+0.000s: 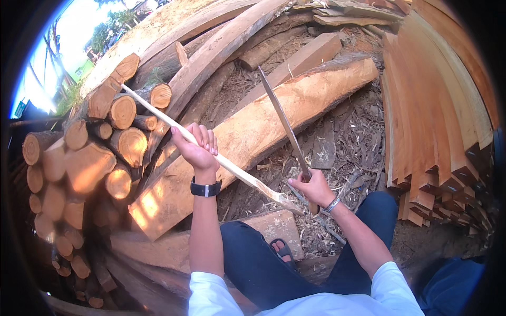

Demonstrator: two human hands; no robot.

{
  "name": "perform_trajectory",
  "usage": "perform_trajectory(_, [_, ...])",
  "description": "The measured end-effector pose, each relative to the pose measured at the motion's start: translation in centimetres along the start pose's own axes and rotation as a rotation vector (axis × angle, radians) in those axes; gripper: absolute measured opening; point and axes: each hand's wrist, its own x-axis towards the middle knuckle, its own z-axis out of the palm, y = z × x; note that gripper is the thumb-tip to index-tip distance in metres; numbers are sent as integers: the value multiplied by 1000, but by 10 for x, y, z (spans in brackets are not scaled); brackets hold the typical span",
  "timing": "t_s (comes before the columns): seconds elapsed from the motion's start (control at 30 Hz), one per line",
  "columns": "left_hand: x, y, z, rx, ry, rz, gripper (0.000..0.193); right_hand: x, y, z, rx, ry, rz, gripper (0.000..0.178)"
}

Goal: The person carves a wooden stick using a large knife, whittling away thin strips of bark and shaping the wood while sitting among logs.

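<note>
My left hand [196, 147], with a dark band on its wrist, is closed around a long pale peeled stick [240, 173]. The stick slants from the log pile at upper left down to a rougher, darker end near my right knee. My right hand [312, 188] grips the handle of a machete [287, 126]. Its long narrow blade points up and away, over a big squared timber, apart from the stick. The stick's lower end lies just left of my right hand.
A thick squared timber [253, 129] lies diagonally before me. Cut logs [124, 111] are stacked at left, and sawn boards [421, 105] at right. Shavings and bark chips [348, 142] cover the ground. A short plank [276, 229] lies by my sandalled foot [283, 250].
</note>
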Motion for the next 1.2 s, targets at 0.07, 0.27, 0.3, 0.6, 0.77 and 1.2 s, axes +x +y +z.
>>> perform_trajectory(0.07, [-3, -12, -3, -21, -19, -53, 66, -12, 6, -15, -24, 17, 52, 38])
perform_trajectory(0.27, [-9, -19, -21, 127, 116, 52, 65, -28, 28, -19, 206, 3, 343, 36])
perform_trajectory(0.3, [-13, -19, -26, 165, 155, 72, 65, -28, 30, -15, 210, -3, 345, 36])
perform_trajectory(0.6, [-13, -27, -45, 378, 232, 218, 61, -36, 48, 1, 180, -122, 474, 33])
perform_trajectory(0.77, [-14, -38, -38, 373, 147, 117, 57, -40, 44, 13, 104, -164, 485, 34])
perform_trajectory(1.2, [21, 21, -15, 268, 174, 365, 50, -31, 85, -5, -121, -115, 442, 43])
